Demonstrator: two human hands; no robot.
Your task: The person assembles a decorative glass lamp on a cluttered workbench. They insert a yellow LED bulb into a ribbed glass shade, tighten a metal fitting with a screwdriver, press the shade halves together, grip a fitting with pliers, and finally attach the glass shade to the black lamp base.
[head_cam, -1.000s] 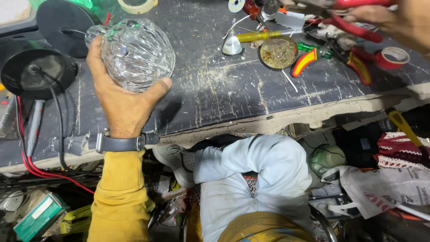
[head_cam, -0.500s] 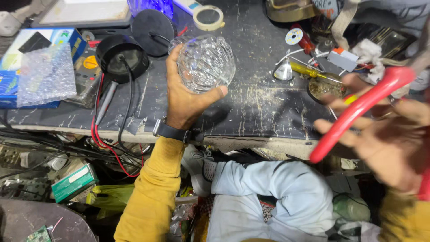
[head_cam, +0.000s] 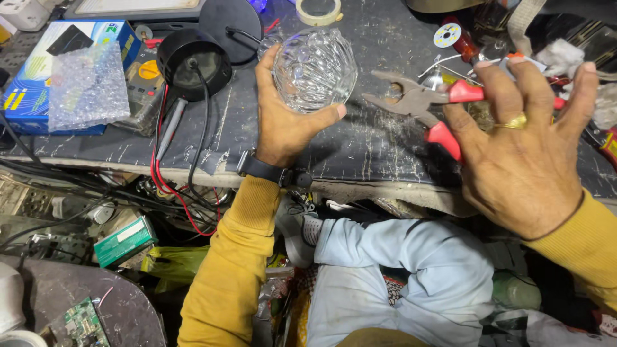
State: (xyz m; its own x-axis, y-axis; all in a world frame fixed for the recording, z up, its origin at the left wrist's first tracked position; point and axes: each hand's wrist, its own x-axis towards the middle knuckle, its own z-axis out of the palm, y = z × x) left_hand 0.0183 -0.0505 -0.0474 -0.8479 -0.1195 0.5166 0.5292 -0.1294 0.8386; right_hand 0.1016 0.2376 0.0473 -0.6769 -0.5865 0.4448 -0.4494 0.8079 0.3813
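Holding a glass globe and pliers over the workbench edge

The left hand is closed around a clear ribbed glass globe, thumb on its near side and fingers wrapped behind, keeping it just above the scratched dark workbench. The right hand grips red-handled pliers with the upper fingers spread wide; the pliers' metal nose stands open and points left toward the globe, close to it but apart.

The bench's worn front edge runs beneath both wrists. Bare scratched surface lies between the two hands and along that edge. Left of the globe, a black round lamp base sits with its black cord trailing over the edge beside red wires.

At far left, a blue rectangular box with yellow marking lies flat, partly covered by a bubble-wrap sheet. A tape roll rests at the rear. Below the edge, a green carton lies among clutter.
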